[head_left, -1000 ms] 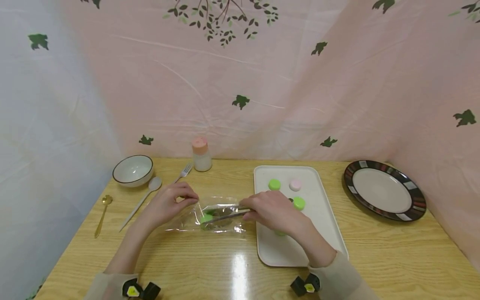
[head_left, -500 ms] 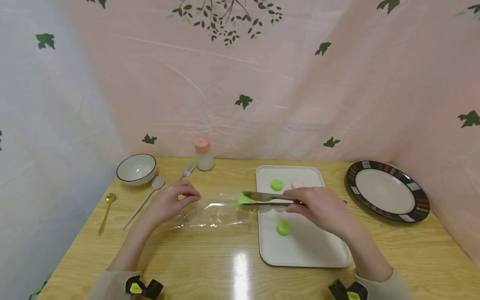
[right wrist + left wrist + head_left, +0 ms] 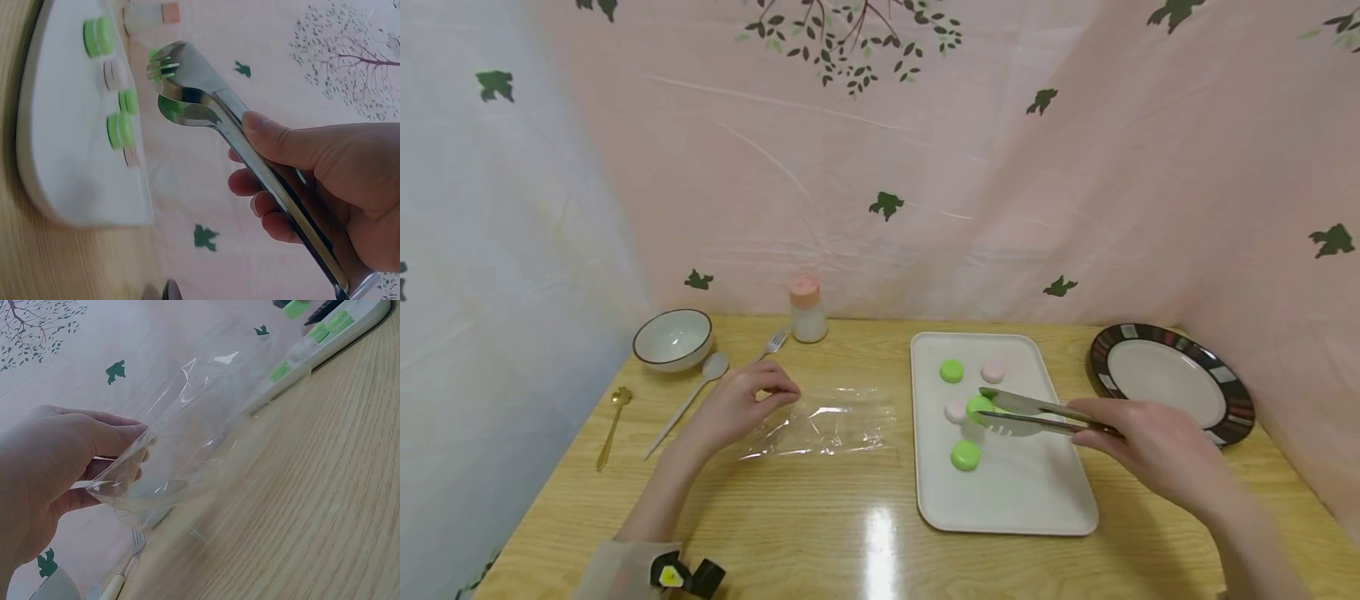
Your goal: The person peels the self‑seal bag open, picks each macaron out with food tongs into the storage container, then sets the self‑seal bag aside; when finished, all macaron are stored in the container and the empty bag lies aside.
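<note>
My left hand point(image 3: 747, 402) pinches the open end of a clear plastic bag point(image 3: 831, 425) between thumb and fingers. The see-through film spreads out to the right above the wood table, with nothing visible inside. My right hand point(image 3: 1157, 442) grips metal tongs point(image 3: 240, 131), one tip fork-like and the other rounded. Between the tips is a green macaron point(image 3: 978, 409), held above the white tray point(image 3: 1015, 500). On that tray lie more macarons: a green one point(image 3: 952, 371), a pink one point(image 3: 992, 371), another pink one point(image 3: 956, 411), a green one in front point(image 3: 966, 455) and one mostly hidden by the tongs.
A black-rimmed plate point(image 3: 1168, 379) sits at the back right. A pink-capped shaker point(image 3: 807, 312) stands at the back. On the left are a bowl point(image 3: 673, 340), a fork point(image 3: 777, 339), a grey spoon point(image 3: 688, 404) and a gold spoon point(image 3: 613, 427).
The tongs, holding the green macaron, have come out of the bag and moved right over the tray with my right hand. My left hand keeps its pinch on the bag.
</note>
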{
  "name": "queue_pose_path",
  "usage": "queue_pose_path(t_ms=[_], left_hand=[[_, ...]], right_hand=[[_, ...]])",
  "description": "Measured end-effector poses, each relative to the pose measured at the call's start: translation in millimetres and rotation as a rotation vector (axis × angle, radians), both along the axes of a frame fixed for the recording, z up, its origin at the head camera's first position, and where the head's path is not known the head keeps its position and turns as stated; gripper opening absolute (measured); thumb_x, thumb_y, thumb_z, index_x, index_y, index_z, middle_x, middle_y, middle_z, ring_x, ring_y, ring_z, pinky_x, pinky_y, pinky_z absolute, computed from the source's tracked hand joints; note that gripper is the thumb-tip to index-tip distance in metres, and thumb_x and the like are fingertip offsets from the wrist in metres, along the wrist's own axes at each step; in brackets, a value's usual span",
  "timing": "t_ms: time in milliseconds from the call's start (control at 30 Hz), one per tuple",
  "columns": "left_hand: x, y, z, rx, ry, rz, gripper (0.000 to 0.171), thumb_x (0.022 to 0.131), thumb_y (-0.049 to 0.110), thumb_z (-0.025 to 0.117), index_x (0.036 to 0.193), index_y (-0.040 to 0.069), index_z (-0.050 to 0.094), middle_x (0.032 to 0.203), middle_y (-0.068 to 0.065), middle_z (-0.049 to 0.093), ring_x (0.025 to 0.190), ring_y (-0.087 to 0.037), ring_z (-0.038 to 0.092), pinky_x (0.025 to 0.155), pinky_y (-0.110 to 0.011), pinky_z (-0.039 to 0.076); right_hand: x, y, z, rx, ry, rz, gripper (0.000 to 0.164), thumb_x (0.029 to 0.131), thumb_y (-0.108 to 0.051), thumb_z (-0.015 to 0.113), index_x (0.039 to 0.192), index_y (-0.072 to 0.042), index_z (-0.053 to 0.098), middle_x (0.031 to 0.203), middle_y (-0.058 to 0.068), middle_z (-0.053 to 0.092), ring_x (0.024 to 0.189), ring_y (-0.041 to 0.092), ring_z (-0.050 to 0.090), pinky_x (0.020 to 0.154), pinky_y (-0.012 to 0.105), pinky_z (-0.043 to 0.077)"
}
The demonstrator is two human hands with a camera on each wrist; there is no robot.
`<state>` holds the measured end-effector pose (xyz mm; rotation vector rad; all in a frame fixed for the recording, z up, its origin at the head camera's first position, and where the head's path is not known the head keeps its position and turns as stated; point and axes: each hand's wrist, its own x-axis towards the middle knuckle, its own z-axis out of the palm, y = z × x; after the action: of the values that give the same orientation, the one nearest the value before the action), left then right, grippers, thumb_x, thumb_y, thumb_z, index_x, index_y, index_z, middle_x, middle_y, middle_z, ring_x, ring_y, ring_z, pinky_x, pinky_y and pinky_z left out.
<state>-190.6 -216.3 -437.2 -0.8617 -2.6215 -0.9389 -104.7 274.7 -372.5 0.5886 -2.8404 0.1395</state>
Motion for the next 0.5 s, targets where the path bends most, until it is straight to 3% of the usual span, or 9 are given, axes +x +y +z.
queue_pose_path(t_ms=[267, 500], left_hand=[[-2.3, 1.0, -1.6, 0.012, 0.002, -0.014, 0.004, 0.083, 0.020, 0.072, 0.087, 0.018, 0.073, 0.085, 0.018, 0.065, 0.081, 0.000, 0.061, 0.072, -0.033, 0.055], [-2.3, -0.2, -2.8, 0.016, 0.000, -0.020, 0.003, 0.083, 0.019, 0.072, 0.086, 0.020, 0.073, 0.085, 0.018, 0.065, 0.079, 0.001, 0.060, 0.068, -0.022, 0.053]], right_hand=[[13.2, 30.9, -1.2, 0.047, -0.065, -0.073, 0.030, 0.080, -0.046, 0.069, 0.106, -0.032, 0.068, 0.085, -0.019, 0.067, 0.063, -0.004, 0.050, 0.052, 0.027, 0.040], [13.9, 35.5, -2.2, 0.056, -0.093, -0.062, 0.029, 0.080, -0.047, 0.069, 0.106, -0.036, 0.067, 0.086, -0.021, 0.067, 0.065, -0.006, 0.052, 0.054, 0.029, 0.042]])
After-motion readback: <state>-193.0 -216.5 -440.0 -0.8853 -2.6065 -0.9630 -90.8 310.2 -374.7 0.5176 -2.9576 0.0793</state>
